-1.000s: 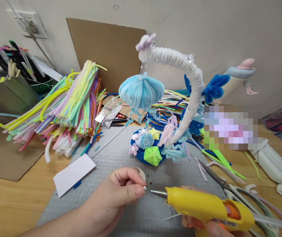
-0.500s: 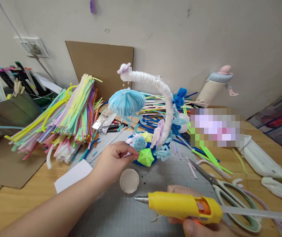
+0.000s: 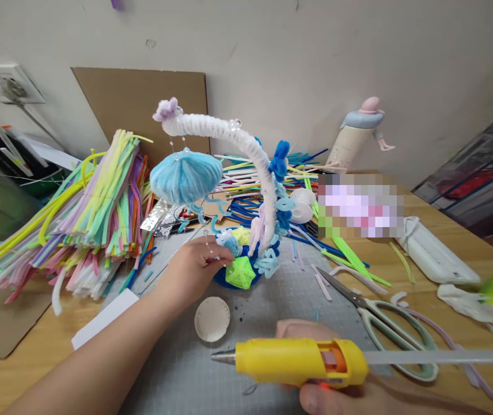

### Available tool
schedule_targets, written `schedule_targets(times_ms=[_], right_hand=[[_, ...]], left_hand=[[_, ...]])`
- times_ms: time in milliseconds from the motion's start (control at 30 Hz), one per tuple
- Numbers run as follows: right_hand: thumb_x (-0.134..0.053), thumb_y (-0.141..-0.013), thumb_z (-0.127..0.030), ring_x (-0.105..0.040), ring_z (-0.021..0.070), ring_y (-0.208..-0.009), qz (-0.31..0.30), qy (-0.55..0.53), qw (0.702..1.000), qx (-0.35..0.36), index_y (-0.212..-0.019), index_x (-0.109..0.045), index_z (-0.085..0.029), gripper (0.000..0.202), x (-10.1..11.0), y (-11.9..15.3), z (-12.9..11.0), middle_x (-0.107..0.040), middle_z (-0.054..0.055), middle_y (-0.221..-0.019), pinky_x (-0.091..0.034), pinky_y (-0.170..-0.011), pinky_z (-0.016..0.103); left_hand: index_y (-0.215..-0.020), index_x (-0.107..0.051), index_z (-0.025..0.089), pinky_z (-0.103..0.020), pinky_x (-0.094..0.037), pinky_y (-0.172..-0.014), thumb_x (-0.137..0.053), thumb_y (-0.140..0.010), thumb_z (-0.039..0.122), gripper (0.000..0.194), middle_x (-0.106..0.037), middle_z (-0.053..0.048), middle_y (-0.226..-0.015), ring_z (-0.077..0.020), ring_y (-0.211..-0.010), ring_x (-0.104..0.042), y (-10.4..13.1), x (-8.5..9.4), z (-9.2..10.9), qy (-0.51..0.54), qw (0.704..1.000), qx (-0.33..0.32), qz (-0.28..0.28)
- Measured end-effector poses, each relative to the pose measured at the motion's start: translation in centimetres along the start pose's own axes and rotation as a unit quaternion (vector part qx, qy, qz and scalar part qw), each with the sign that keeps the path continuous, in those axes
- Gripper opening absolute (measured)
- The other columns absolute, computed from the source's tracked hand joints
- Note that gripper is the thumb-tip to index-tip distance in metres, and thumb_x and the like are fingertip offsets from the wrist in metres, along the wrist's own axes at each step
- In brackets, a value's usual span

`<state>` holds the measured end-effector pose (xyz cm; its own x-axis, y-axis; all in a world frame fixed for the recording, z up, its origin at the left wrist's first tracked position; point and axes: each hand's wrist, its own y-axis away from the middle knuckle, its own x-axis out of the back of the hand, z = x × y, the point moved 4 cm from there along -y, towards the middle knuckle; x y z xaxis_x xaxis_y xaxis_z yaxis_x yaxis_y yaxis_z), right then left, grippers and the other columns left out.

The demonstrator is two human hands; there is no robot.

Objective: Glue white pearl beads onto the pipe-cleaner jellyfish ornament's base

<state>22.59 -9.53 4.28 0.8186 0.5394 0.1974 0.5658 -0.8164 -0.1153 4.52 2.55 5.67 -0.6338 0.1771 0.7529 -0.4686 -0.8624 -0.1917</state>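
Observation:
My left hand (image 3: pixel 198 268) reaches to the blue base (image 3: pixel 229 281) of a fuzzy pipe-cleaner ornament. Its thumb and fingers are pinched together beside a neon green star (image 3: pixel 241 272); what lies between them is too small to make out. A fine beaded string shows by these fingers. From the base rises a white wrapped arch (image 3: pixel 268 190), with a light blue jellyfish (image 3: pixel 186 176) hanging from its tip on beaded threads. Closer to me, my right hand (image 3: pixel 337 399) grips a yellow hot glue gun (image 3: pixel 289 360), nozzle pointing left and apart from the ornament.
A small round cream dish (image 3: pixel 212 320) lies on the grey cutting mat (image 3: pixel 177 357). Open scissors (image 3: pixel 367 305) rest at right, near a white power bank-like object (image 3: pixel 440 253). Bundled pipe cleaners (image 3: pixel 108 213) are heaped at left; cardboard (image 3: pixel 151 109) leans on the wall.
My view has turned slightly right, so most things appear further left. Against the cardboard, the arch tip and jellyfish sit further left. Both hands keep nearly the same pose.

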Motion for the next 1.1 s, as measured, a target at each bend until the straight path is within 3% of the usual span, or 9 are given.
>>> schedule_targets(times_ms=[267,1100], right_hand=[[-0.038,-0.082,-0.066,-0.044,0.0139,-0.061,-0.001,0.018,1.000,-0.006,-0.068,-0.042,-0.021,0.047,-0.22,-0.06,0.45,-0.041,-0.002,-0.069,-0.035,-0.058,0.028],[-0.035,-0.084,-0.066,-0.045,0.0152,-0.063,-0.020,0.013,1.000,-0.001,-0.066,-0.038,-0.022,0.048,-0.29,-0.31,0.20,-0.041,-0.001,-0.068,-0.035,-0.058,0.029]], left_hand=[[-0.080,-0.072,0.023,-0.026,-0.038,-0.066,-0.051,-0.083,0.013,0.023,-0.059,-0.001,-0.072,-0.0155,-0.072,-0.055,-0.08,-0.11,0.18,-0.027,0.999,-0.044,-0.012],[-0.078,-0.068,0.020,-0.025,-0.038,-0.068,-0.051,-0.088,0.014,0.021,-0.057,0.000,-0.072,-0.0135,-0.076,-0.053,-0.12,-0.53,0.02,-0.085,0.993,-0.076,-0.028]])
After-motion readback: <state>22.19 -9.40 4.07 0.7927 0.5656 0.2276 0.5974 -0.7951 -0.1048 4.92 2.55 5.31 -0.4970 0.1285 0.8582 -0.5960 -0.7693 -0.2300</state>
